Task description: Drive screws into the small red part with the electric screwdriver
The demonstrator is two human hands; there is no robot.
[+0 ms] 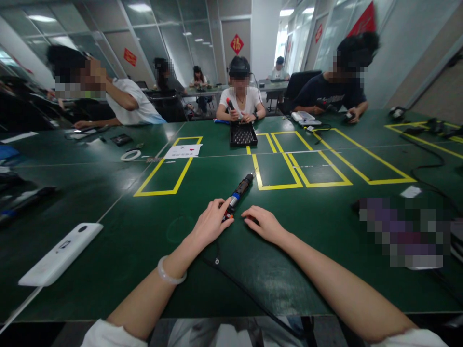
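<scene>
An electric screwdriver (241,188), black with a blue band and a red end, lies on the green table (188,270) pointing away from me. My left hand (211,222) rests palm down with its fingertips closed on the tool's near red end. My right hand (264,224) lies flat just right of that end, fingers stretched toward it, holding nothing I can see. A black cable (249,296) runs from under my left wrist toward the table's front edge.
A white flat device (60,253) lies at the near left. Yellow taped rectangles (289,168) mark the table's middle. A black tray (243,135) stands before the person opposite. Other people sit along the far side. A tape ring (130,155) and a paper sheet (183,151) lie at the far left.
</scene>
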